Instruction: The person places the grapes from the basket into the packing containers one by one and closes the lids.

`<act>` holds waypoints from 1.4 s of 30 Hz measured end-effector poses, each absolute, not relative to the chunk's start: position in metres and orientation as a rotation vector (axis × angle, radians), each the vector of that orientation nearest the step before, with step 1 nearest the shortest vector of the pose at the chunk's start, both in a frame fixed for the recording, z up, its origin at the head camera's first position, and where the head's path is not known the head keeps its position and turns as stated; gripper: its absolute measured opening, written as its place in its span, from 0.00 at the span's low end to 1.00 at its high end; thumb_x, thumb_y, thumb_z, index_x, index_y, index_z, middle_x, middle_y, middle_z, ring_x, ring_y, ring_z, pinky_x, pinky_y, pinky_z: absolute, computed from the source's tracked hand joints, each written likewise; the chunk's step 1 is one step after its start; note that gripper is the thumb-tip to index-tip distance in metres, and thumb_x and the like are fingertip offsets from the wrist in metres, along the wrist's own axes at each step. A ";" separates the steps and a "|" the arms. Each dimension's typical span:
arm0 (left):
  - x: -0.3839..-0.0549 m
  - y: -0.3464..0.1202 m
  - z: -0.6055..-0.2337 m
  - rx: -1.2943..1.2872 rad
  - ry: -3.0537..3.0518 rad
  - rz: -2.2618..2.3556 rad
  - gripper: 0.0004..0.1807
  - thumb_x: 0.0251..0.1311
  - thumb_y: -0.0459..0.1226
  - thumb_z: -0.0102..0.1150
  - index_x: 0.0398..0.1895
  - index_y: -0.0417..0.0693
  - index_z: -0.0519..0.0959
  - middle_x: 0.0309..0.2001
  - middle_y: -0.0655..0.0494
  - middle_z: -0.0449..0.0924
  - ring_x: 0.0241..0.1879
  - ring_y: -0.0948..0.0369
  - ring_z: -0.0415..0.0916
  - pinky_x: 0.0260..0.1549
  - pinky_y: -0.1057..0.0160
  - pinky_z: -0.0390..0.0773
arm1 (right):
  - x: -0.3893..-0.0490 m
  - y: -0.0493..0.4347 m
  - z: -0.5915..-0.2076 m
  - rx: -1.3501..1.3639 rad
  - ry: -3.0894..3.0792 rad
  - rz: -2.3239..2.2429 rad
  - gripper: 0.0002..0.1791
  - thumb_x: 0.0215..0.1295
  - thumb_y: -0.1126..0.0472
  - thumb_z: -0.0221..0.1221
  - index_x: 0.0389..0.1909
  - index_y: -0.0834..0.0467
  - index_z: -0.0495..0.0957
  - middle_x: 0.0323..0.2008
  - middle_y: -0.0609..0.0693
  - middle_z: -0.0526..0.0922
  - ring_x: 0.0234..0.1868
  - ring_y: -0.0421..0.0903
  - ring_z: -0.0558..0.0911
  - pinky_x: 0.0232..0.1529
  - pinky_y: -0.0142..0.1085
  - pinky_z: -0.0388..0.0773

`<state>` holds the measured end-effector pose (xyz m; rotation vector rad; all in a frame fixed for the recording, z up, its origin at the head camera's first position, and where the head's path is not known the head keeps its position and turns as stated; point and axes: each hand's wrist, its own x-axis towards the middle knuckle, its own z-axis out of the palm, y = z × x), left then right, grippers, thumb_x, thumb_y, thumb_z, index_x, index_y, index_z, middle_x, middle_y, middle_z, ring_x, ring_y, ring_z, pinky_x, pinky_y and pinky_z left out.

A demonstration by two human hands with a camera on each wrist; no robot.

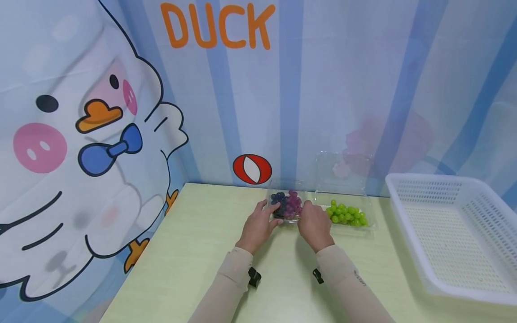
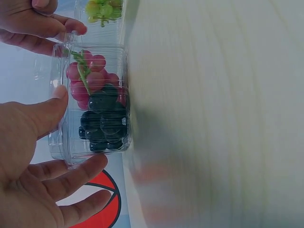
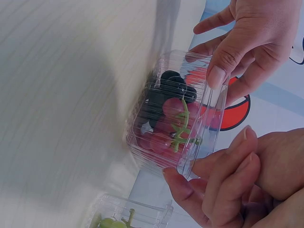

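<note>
A small clear plastic fruit box (image 2: pixel 73 118) holds dark grapes (image 1: pixel 278 198) and red grapes (image 1: pixel 293 204) with a green stem (image 3: pixel 184 118). My left hand (image 1: pixel 258 225) grips its left side, thumb on the front rim and fingers round the end. At the opposite end my right hand (image 1: pixel 315 222) pinches the rim corner between thumb and index finger, the other fingers curled. Right beside that hand stands a second clear box (image 1: pixel 343 172), its lid raised, with green grapes (image 1: pixel 346 214) inside.
A white plastic basket (image 1: pixel 444 180) stands on the right of the pale table (image 1: pixel 190 251). Behind the boxes hangs a striped blue backdrop (image 1: pixel 250 107) with a printed red-and-white ball (image 1: pixel 240 168). A large duck print (image 1: pixel 121 166) covers the left side.
</note>
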<state>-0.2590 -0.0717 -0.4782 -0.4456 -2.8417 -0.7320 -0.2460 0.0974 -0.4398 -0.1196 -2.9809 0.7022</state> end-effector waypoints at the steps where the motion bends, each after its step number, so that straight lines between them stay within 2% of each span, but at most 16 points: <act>1: -0.259 -0.072 -0.478 -0.446 -2.840 -0.729 0.31 0.64 0.47 0.66 0.71 0.58 0.74 0.71 0.40 0.67 0.62 0.45 0.77 0.58 0.47 0.78 | -0.246 0.097 -0.440 -0.120 -2.980 0.703 0.05 0.68 0.69 0.57 0.41 0.66 0.78 0.36 0.65 0.84 0.35 0.64 0.85 0.28 0.55 0.81; 22: -0.258 -0.072 -0.478 -0.472 -2.822 -0.741 0.30 0.64 0.46 0.66 0.70 0.56 0.75 0.71 0.39 0.67 0.62 0.44 0.77 0.58 0.47 0.78 | -0.244 0.097 -0.439 -0.074 -2.942 0.724 0.07 0.64 0.71 0.58 0.42 0.67 0.74 0.30 0.64 0.82 0.30 0.62 0.84 0.25 0.53 0.80; 27: -0.260 -0.072 -0.478 -0.462 -2.843 -0.764 0.31 0.65 0.45 0.66 0.71 0.56 0.74 0.72 0.39 0.66 0.64 0.44 0.75 0.60 0.47 0.76 | -0.246 0.096 -0.439 -0.076 -2.964 0.780 0.12 0.62 0.71 0.62 0.44 0.68 0.72 0.30 0.62 0.82 0.31 0.62 0.84 0.29 0.52 0.81; 34: -0.260 -0.071 -0.477 -0.461 -2.857 -0.777 0.31 0.65 0.45 0.66 0.71 0.55 0.74 0.72 0.39 0.66 0.66 0.45 0.73 0.62 0.48 0.75 | -0.250 0.092 -0.437 -0.079 -3.049 0.806 0.28 0.55 0.73 0.70 0.54 0.74 0.69 0.32 0.65 0.82 0.34 0.62 0.84 0.35 0.52 0.84; 42: -0.260 -0.070 -0.477 -0.445 -2.862 -0.785 0.31 0.65 0.46 0.66 0.71 0.56 0.74 0.73 0.40 0.65 0.67 0.45 0.73 0.62 0.48 0.75 | -0.250 0.088 -0.435 -0.092 -3.099 0.806 0.32 0.55 0.73 0.71 0.57 0.75 0.66 0.36 0.68 0.82 0.36 0.62 0.85 0.38 0.51 0.85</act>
